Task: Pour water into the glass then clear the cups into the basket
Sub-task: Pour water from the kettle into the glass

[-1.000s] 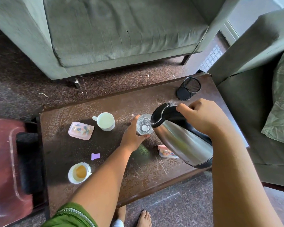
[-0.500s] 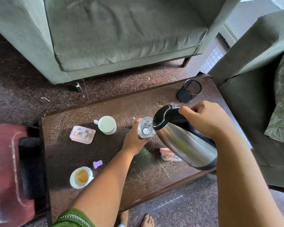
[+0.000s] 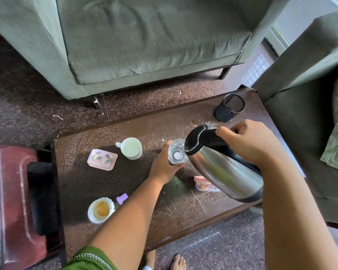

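A clear glass [image 3: 177, 152] stands upright near the middle of the brown table [image 3: 125, 178]. My left hand [image 3: 163, 167] is wrapped around its near side. My right hand [image 3: 251, 142] grips the black handle of a steel kettle [image 3: 224, 170], which is tilted with its spout over the glass rim. A white mug [image 3: 131, 148] stands left of the glass. Near the table's front left edge sits a white cup [image 3: 101, 209] with brown liquid. A black mesh basket [image 3: 229, 110] stands at the table's far right corner.
A pink lidded box [image 3: 102, 159] lies left of the mug, a small purple piece [image 3: 122, 198] by the cup, and a pink packet [image 3: 205, 184] under the kettle. Green sofas stand beyond and to the right. A red case [image 3: 12, 201] is at the left.
The kettle stays tipped over the glass and both hands keep their grip. The camera view has shifted slightly.
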Tool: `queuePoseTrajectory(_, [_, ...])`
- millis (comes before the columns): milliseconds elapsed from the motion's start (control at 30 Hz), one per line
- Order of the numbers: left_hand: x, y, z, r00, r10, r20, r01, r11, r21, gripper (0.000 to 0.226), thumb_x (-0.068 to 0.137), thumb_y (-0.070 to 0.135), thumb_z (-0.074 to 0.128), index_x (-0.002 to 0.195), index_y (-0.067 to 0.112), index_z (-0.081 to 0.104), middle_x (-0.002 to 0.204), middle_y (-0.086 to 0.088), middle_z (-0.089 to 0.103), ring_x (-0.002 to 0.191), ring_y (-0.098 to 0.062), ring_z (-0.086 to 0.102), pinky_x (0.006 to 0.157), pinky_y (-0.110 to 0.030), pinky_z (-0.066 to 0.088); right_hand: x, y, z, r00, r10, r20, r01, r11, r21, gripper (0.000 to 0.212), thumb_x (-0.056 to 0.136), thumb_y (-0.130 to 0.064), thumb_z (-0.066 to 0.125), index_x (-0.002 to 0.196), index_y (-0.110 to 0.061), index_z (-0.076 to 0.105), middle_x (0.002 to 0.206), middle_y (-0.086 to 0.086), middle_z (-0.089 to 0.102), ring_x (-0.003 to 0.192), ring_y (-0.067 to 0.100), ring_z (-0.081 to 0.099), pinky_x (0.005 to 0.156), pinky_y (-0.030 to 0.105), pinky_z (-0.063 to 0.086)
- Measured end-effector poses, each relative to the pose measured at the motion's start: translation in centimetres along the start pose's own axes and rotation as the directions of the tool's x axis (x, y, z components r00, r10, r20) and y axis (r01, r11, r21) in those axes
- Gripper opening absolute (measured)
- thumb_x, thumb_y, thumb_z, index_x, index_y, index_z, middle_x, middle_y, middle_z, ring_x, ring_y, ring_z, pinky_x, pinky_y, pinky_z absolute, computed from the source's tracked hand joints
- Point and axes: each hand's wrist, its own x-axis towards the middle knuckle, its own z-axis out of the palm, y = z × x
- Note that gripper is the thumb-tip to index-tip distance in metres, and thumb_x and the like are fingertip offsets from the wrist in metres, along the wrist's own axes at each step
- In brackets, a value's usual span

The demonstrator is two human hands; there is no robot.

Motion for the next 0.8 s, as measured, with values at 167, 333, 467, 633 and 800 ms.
queuePoseTrajectory(167, [0.06,-0.23,0.06,1.000,-0.001,0.002,0.001,1.000,0.016,0.079,0.078,0.033,0.076,0.140,0.034,0.027,0.133,0.008,0.055,0.123,-0.020,0.053,0.097,-0.030,0.038,0.02,-0.03,0.01,1.000,-0.002,-0.002,0.002,1.000,-0.008,0.049,0.072,-0.059,0.041,0.054,-0.013,0.034,0.051,0.007,0.038,0.053,0.025,0.037,0.050,0.031,0.030])
queuePoseTrajectory(333, [0.17,-0.44,0.19,1.000,-0.007,0.008,0.007,0.999,0.033,0.080,0.078,0.036,0.075,0.140,0.036,0.025,0.135,0.008,0.054,0.124,-0.020,0.052,0.097,-0.031,0.039,0.05,-0.24,0.12,1.000,0.005,0.017,-0.005,1.000,-0.017,0.053,0.066,-0.064,0.035,0.053,-0.013,0.032,0.049,0.005,0.035,0.053,0.023,0.036,0.050,0.030,0.029])
queuePoseTrajectory(467, [0.29,-0.67,0.25,1.000,-0.015,0.010,0.014,0.999,0.043,0.080,0.077,0.039,0.075,0.139,0.040,0.024,0.134,0.009,0.054,0.119,-0.021,0.057,0.098,-0.036,0.042,0.09,-0.15,0.24,1.000,0.005,0.028,-0.005,1.000,-0.024,0.053,0.065,-0.065,0.034,0.053,-0.014,0.034,0.049,0.006,0.037,0.053,0.024,0.037,0.050,0.031,0.029])
queuePoseTrajectory(633, [0.18,-0.68,0.23,1.000,-0.016,0.010,0.016,0.998,0.058,0.081,0.078,0.040,0.075,0.139,0.040,0.022,0.135,0.008,0.054,0.116,-0.023,0.060,0.100,-0.039,0.044,0.03,-0.18,0.13,1.000,-0.001,0.030,0.002,1.000,-0.031,0.053,0.062,-0.067,0.032,0.054,-0.014,0.031,0.048,0.004,0.033,0.051,0.023,0.034,0.049,0.030,0.027])
queuePoseTrajectory(800, [0.22,-0.64,0.16,1.000,-0.004,0.006,0.003,0.997,0.073,0.081,0.079,0.039,0.075,0.141,0.037,0.023,0.138,0.007,0.052,0.119,-0.024,0.058,0.100,-0.039,0.043,-0.08,-0.07,0.05,0.999,-0.001,0.036,0.003,0.999,-0.033,0.053,0.066,-0.066,0.034,0.052,-0.015,0.031,0.048,0.005,0.033,0.050,0.023,0.033,0.049,0.029,0.027])
